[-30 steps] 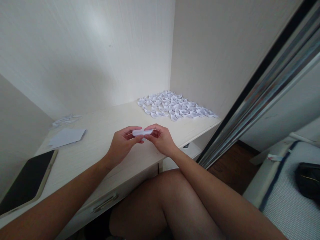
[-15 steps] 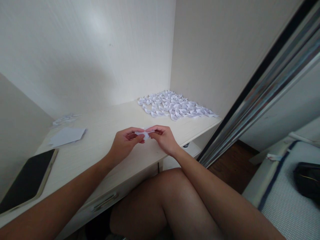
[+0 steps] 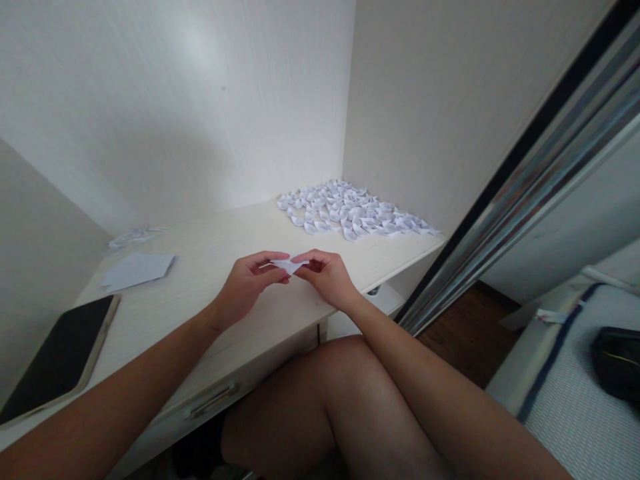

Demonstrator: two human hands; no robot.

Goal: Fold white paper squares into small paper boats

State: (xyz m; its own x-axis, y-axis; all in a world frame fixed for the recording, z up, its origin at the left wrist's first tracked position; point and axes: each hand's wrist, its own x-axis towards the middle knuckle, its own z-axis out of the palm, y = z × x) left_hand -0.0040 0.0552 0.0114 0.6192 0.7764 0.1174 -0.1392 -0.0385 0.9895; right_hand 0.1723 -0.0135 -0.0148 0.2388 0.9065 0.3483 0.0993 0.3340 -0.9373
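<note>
Between my two hands is a small folded piece of white paper [image 3: 290,266], held just above the front part of the white desk [image 3: 220,247]. My left hand [image 3: 250,283] pinches its left side between thumb and fingers. On the right side, my right hand [image 3: 327,275] grips it the same way. The fingertips cover the paper's edges, and a crease shows down its middle. Beyond my right hand, a wide spread of small folded paper pieces [image 3: 350,213] lies in the desk's back right corner.
A stack of flat white paper [image 3: 137,269] lies on the left, with thin paper strips [image 3: 134,237] behind it. A dark-screened tablet or phone [image 3: 57,357] rests at the near left. Walls enclose the desk's back and sides. A drawer handle [image 3: 213,400] sits below the front edge.
The paper between my fingers looks flatter and more pointed, with its crease facing me. My left thumb has shifted slightly. The view has moved a little.
</note>
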